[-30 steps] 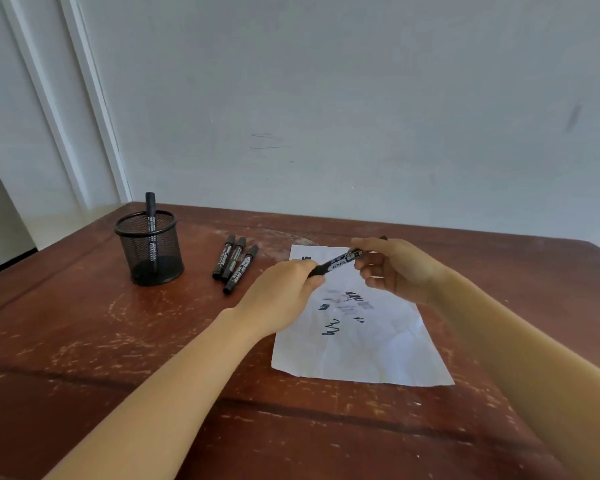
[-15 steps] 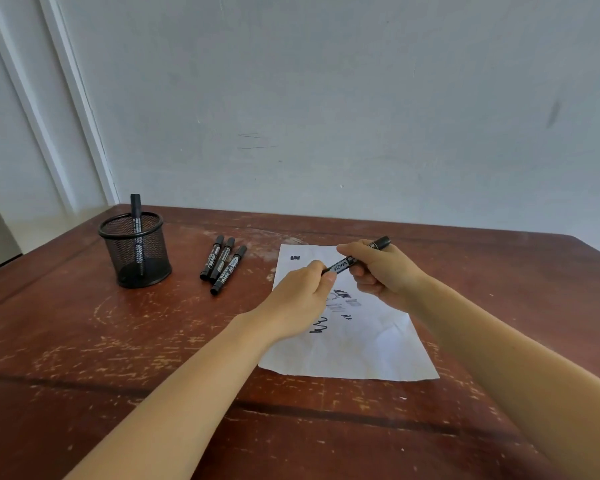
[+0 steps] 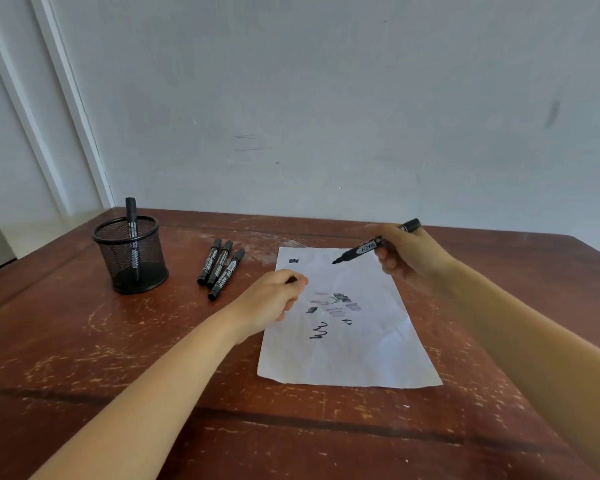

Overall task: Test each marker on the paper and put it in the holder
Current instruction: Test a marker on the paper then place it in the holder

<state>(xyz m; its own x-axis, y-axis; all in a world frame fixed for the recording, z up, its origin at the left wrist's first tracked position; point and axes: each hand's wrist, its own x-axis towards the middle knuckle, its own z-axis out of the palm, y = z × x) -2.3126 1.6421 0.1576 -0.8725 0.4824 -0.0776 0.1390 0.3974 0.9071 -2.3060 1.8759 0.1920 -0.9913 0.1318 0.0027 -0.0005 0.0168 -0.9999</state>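
My right hand point(image 3: 413, 258) grips the slim black uncapped marker point(image 3: 364, 249) mid-barrel, tip just over the far end of the crumpled white sheet of paper point(image 3: 361, 355) — light, stiff, smooth plastic, so I'd pinch nearer the tip. My left hand point(image 3: 274, 299) pinches a small dark piece, likely the cap point(image 3: 291, 280). The black mesh holder point(image 3: 130, 258) stands near the tabletop's point(image 3: 84, 341) far-left corner, three black markers point(image 3: 220, 268) lying between — open wood all round.

Scuffed wooden table point(image 3: 84, 341) carries mesh holder point(image 3: 132, 261), three markers point(image 3: 220, 268), scribbled paper point(image 3: 354, 348)
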